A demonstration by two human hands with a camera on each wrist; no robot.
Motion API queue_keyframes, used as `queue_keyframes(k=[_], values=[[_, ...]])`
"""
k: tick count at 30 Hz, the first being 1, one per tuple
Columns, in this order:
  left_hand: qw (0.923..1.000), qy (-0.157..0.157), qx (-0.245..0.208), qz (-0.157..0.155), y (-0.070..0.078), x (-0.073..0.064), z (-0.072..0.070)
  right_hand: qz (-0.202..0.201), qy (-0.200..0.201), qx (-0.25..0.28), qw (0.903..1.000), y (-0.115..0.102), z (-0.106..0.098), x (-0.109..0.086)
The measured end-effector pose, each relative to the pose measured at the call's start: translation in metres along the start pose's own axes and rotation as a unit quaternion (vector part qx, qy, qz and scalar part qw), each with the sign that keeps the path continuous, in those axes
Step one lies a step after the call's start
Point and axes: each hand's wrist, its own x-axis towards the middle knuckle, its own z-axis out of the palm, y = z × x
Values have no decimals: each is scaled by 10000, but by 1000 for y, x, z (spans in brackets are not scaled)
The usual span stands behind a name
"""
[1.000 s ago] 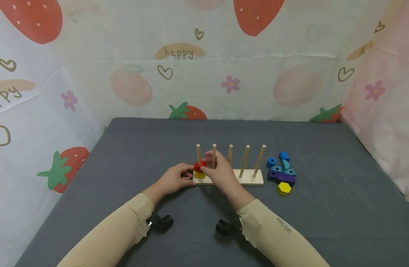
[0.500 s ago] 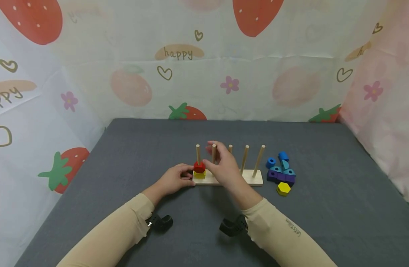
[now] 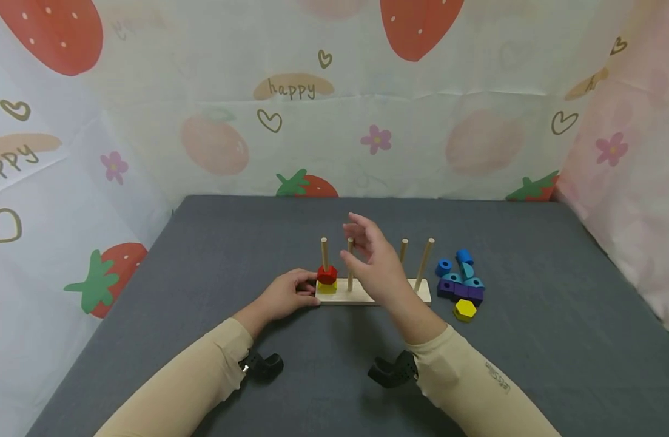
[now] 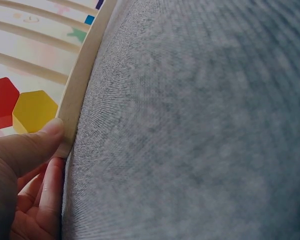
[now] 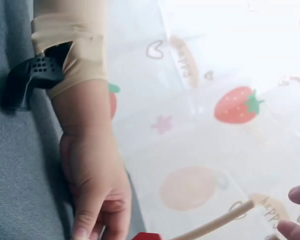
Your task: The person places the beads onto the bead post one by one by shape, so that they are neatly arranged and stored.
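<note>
Left of loosely spread right fingers [image 3: 361,221], apart: 1 red block [image 3: 327,275] on peg [image 3: 325,252]; left fingers [image 4: 51,192] pinch base [image 3: 361,296]

The head view looks forward and down from the near side, far enough back for the whole pegboard [image 3: 361,295] and the strawberry-print backdrop [image 3: 421,85]. The left wrist view sits close and low (tilted, too), facing along the pegboard over the surface [image 3: 230,243]. The right wrist view faces across it, sideways. All three share the left hand [image 3: 282,294] and red block [image 3: 327,275].
</note>
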Motion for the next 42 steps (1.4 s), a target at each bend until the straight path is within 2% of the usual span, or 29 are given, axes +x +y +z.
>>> queue_keyframes(k=[9,21,29,33,38,42], values=[[9999,22,-10,125,0,-1,0,-192,34,-44,9998,-11,-16,-7],[10000,19,31,62,1,-2,0,-363,211,-106,9991,-3,-70,-11],[10000,-1,21,83,0,-2,0,-162,498,-921,9944,5,-101,-19],[10000,-4,-18,96,-2,-2,0,-56,619,-1099,9920,12,-115,-25],[9999,1,1,102,-1,-1,0,277,763,-1329,9878,25,-130,-33],[9999,-14,27,120,0,-1,-1,566,647,-1699,9817,40,-139,-40]])
